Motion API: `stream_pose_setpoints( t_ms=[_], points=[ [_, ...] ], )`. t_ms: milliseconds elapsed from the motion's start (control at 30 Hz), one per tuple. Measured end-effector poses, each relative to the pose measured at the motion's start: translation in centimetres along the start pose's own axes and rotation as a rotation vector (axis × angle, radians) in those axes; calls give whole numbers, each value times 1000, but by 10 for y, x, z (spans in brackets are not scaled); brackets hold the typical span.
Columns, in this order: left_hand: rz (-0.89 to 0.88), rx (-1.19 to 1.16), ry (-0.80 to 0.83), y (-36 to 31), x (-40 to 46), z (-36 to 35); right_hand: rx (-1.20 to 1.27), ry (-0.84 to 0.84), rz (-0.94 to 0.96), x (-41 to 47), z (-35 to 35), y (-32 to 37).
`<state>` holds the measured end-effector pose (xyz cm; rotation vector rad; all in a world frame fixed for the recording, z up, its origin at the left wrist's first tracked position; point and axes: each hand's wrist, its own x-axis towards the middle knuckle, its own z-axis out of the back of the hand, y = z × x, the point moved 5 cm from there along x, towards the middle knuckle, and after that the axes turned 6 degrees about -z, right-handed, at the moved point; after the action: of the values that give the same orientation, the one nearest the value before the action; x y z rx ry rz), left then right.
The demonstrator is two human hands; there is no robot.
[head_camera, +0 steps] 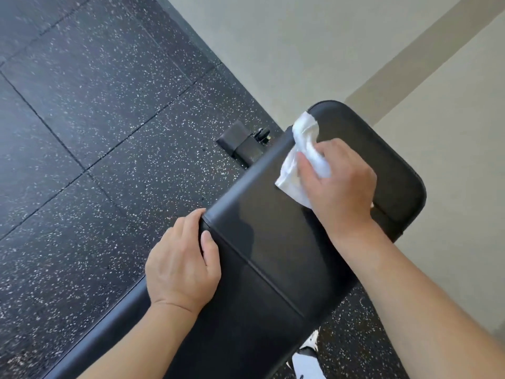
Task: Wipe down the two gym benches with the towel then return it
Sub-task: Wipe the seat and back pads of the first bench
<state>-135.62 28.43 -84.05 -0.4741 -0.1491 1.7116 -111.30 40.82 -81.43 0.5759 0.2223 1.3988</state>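
The right hand [336,181] presses a crumpled white towel [299,157] flat against the padded black gym bench [262,242] near its far rounded end, likely to scrub. The left hand [183,261] clasps the bench's near-left edge, apparently steadying it.
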Motion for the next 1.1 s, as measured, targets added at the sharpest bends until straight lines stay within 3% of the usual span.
stream_pose_setpoints(
  t_ms=[100,200,333,400,533,667,800,933,1033,1100],
  points=[
    [7,7,2,0,1,0,-29,44,72,16,-37,62],
    [-3,13,10,-1,1,1,-53,129,281,-24,-53,107],
    [6,12,24,-1,1,1,82,265,448,-79,-20,74],
    [11,22,13,-3,0,2,43,211,489,-77,4,34],
    [31,15,6,-4,0,2,-27,72,265,-28,30,-32],
    [45,16,9,-5,-2,3,-7,17,111,-5,6,-2],
    [45,52,-7,-4,-1,0,25,57,176,-11,-19,46],
    [61,79,0,-1,-2,-2,90,148,281,-68,-7,49],
    [63,69,-5,-3,-3,-1,47,254,412,-109,20,14],
    [55,65,-8,-5,-2,-1,31,176,351,-106,46,-33]
  ],
)
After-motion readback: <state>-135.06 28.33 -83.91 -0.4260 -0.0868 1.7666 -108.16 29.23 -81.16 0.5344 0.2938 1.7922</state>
